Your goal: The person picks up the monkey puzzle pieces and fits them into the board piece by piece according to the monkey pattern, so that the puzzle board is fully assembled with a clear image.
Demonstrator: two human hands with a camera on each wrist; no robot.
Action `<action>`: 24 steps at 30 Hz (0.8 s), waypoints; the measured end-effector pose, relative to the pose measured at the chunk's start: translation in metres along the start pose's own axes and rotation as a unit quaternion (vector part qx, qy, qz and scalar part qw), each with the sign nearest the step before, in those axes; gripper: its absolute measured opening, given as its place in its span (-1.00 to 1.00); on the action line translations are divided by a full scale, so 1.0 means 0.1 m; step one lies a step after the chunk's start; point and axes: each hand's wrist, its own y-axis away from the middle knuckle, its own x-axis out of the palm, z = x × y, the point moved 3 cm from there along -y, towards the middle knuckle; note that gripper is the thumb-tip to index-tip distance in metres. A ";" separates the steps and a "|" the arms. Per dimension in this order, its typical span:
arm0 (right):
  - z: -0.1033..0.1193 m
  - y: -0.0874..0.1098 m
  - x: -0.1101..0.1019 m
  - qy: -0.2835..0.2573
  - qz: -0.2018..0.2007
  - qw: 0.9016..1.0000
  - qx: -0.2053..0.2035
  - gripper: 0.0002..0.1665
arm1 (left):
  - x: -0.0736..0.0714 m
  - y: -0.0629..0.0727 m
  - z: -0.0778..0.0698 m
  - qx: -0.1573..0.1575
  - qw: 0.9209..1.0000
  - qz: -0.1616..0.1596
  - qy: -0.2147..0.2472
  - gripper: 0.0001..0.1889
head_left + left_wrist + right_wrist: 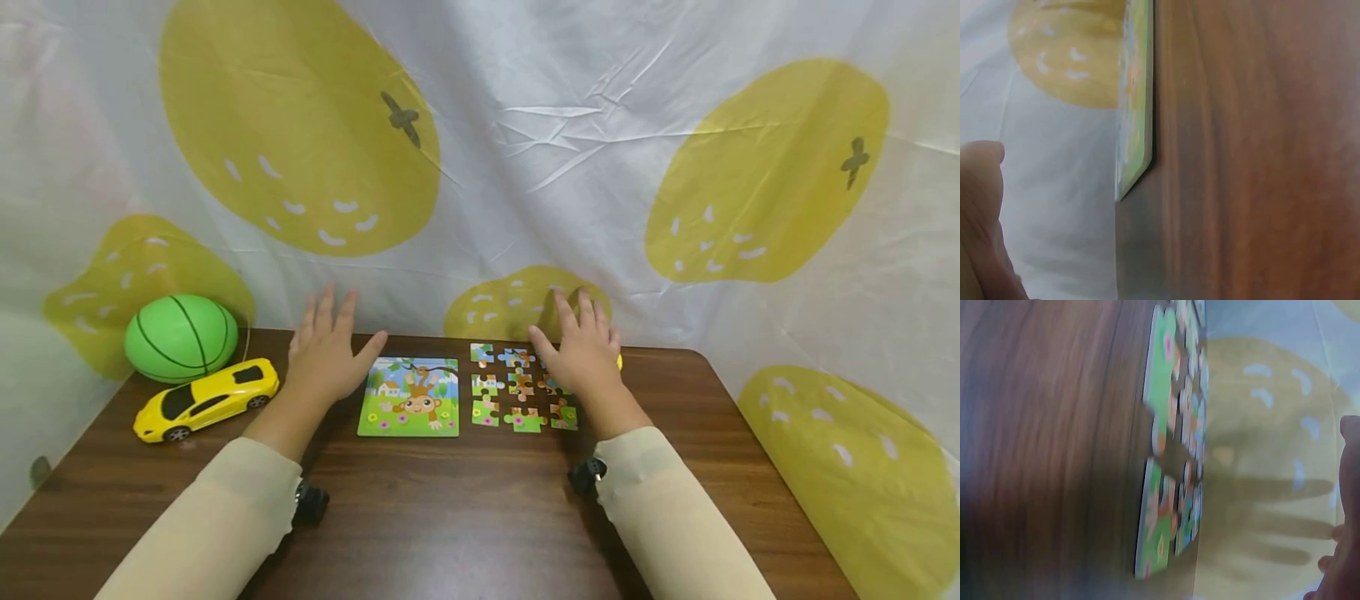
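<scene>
My left hand has its fingers straight and spread, just left of a square picture board that shows a cartoon monkey. Nothing is in its grasp. My right hand is likewise spread, overlapping the right column of loose jigsaw pieces in the head view and holding nothing. These pieces lie apart in rows beside the board. From the left wrist, the board's edge and my thumb show. In the right wrist view, the pieces lie flat, with part of my hand at the right edge.
A yellow toy car stands at the left of the brown wooden table, with a green ball behind it. Something small and yellow peeks out behind my right hand. A lemon-patterned cloth hangs behind the table.
</scene>
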 end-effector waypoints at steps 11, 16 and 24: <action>0.31 -0.02 0.09 -0.048 0.029 0.998 -0.025 0.01 | -0.04 0.25 -0.01 0.058 0.986 0.101 0.117 0.00; 0.45 -0.08 0.20 -0.079 0.043 0.995 -0.050 -0.02 | 0.01 0.30 0.05 0.120 0.978 0.152 0.079 0.02; 0.61 -0.16 0.43 -0.116 0.089 0.985 -0.090 -0.04 | 0.09 0.34 0.18 0.125 0.961 0.235 0.075 0.08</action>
